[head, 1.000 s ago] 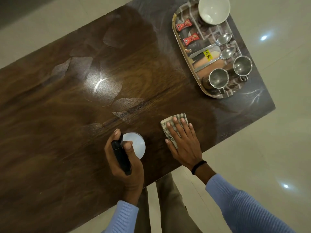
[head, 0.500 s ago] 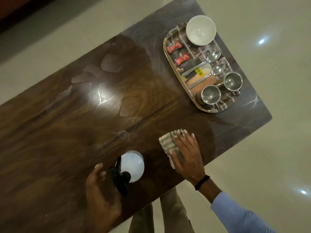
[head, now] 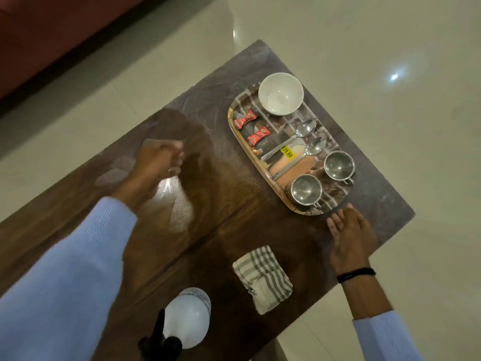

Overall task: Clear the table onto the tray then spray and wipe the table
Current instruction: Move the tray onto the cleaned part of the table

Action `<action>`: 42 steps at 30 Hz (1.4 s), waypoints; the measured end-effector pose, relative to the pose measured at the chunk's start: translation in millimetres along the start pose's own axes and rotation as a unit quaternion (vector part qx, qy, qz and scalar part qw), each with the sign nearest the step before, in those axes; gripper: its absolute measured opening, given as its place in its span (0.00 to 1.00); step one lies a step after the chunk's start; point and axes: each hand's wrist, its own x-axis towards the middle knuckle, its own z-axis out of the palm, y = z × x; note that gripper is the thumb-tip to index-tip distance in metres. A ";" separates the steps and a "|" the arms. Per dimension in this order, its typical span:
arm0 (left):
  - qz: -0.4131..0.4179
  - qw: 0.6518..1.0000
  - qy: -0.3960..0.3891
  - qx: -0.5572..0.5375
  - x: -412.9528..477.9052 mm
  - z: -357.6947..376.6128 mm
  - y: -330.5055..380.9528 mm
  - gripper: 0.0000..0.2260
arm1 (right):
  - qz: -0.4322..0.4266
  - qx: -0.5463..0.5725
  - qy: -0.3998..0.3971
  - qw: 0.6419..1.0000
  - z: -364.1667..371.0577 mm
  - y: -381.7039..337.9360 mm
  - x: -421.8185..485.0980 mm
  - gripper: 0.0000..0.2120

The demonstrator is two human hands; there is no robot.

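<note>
While the table [head: 234, 243] shows wet patches, the loaded tray [head: 333, 201] lies right of centre, long axis upper left to lower right. Cloth [head: 261, 278], lower centre, lies nearer the flat, empty right hand [head: 350, 233]; left hand [head: 156, 160] blurred, grip indeterminable.

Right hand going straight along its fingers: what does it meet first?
Most likely the near rim of the oval patterned tray, just ahead of the fingertips of the open right hand, with the nearer small steel cup behind it. Its height is unclear, so it could pass over the rim.
</note>
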 end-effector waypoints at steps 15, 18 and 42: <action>0.056 0.993 -0.041 0.093 94.7 114.9 113.2 0.09 | 0.064 -0.026 -0.091 0.993 6.8 -12.3 39.5 0.10; 0.056 0.993 -0.047 0.090 97.6 119.3 116.0 0.09 | 0.059 -0.016 -0.118 0.991 7.2 -15.7 38.7 0.09; -0.045 0.992 0.098 -0.065 3.9 -23.6 17.2 0.07 | 0.025 -0.182 -0.314 0.932 36.0 -36.6 -5.3 0.26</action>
